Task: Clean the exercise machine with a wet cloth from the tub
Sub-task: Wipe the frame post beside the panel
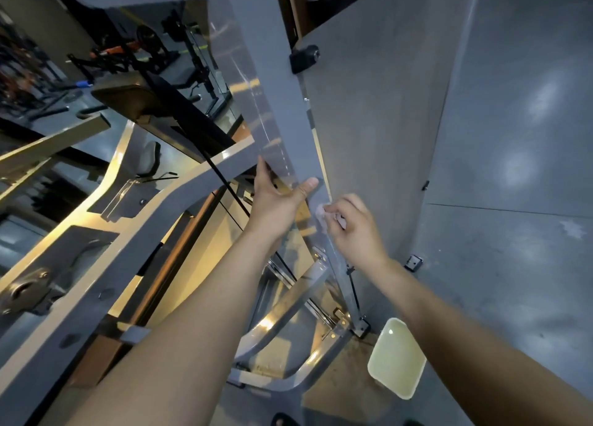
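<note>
Grips the grey upright of the exercise machine (282, 105) with the left hand (279, 198), thumb across its front, fingers curled behind its left edge. Pinches a small white cloth (322, 212) in the curled fingers of the right hand (353, 226), pressing it against the upright's right edge. Down on the floor (513, 265), by the machine's base: pale tub (398, 358).

Loads of open floor (513, 281) on the right, but left of the upright post (282, 111) frame bars (106, 265) and a cable (224, 185) crowd in, and the tub (398, 358) sits by its base.
</note>
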### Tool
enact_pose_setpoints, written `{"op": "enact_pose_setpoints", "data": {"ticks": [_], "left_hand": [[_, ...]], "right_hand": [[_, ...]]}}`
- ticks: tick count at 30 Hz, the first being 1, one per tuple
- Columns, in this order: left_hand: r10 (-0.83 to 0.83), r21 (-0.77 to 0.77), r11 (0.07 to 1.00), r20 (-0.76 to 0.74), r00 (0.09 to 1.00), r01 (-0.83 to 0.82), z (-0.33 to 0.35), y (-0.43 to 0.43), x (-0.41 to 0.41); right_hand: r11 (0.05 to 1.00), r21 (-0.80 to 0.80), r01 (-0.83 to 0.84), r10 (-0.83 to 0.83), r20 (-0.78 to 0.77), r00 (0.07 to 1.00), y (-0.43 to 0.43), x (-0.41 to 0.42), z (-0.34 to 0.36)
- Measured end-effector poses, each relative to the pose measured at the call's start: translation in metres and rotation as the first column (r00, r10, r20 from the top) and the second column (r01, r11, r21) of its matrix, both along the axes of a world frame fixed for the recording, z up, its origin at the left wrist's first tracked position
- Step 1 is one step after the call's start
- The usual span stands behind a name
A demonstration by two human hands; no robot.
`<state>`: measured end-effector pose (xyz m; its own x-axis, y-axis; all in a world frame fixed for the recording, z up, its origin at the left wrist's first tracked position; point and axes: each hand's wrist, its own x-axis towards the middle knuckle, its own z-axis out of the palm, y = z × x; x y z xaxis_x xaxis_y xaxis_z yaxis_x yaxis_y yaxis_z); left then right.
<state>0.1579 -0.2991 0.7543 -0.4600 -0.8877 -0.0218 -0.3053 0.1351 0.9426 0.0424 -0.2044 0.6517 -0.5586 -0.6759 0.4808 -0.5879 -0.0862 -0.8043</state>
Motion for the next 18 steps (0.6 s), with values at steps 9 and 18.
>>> {"op": "enact_pose_setpoints", "data": {"ticks": [9, 18], "left_hand": [[-0.006, -0.070, 0.997, 0.073, 0.997, 0.011, -0.004, -0.007, -0.003], [-0.002, -0.127, 0.992, 0.059, 0.998, 0.010, -0.011, -0.009, -0.003]], "right_hand": [[0.981, 0.196, 0.017, -0.050, 0.163, 0.985, 0.006, 0.009, -0.048], [0.996, 0.077, 0.051, -0.067, 0.229, 0.971, 0.002, 0.019, -0.034]]}}
